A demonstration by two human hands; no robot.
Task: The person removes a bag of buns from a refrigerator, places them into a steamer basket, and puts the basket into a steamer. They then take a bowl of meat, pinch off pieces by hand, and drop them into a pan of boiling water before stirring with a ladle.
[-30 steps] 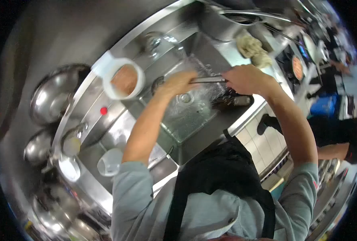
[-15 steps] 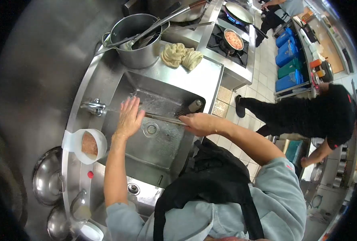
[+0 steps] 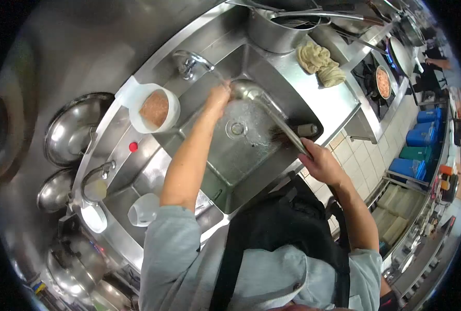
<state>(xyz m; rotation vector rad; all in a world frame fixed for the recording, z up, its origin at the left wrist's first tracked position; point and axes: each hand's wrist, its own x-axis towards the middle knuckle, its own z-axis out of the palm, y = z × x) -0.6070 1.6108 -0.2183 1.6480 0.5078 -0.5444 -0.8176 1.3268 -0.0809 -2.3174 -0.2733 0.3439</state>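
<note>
A long-handled metal ladle [image 3: 279, 120] slants across the sink basin [image 3: 292, 88], its round bowl toward the faucet [image 3: 187, 64]. My right hand [image 3: 321, 164] is wrapped round the handle's far end, near the basin's front edge. At the other end, my left hand [image 3: 219, 98] is closed against the side of the ladle's bowl, beneath the running water. Splashing water partly hides the left fingertips. Water spreads over the basin floor around the drain [image 3: 236, 129].
A white container of brown contents [image 3: 155, 109] stands left of the basin, beside a red cap [image 3: 133, 146]. A large pot [image 3: 280, 33] and crumpled cloths [image 3: 321, 63] sit behind. A brush [image 3: 304, 130] lies in the basin's right corner. A pan of food [image 3: 383, 83] is on the stove.
The view has turned and shifted. My left hand has gone from flat with spread fingers to closed at the ladle's bowl under the water. The bowl now shows; my right hand still grips the handle.
</note>
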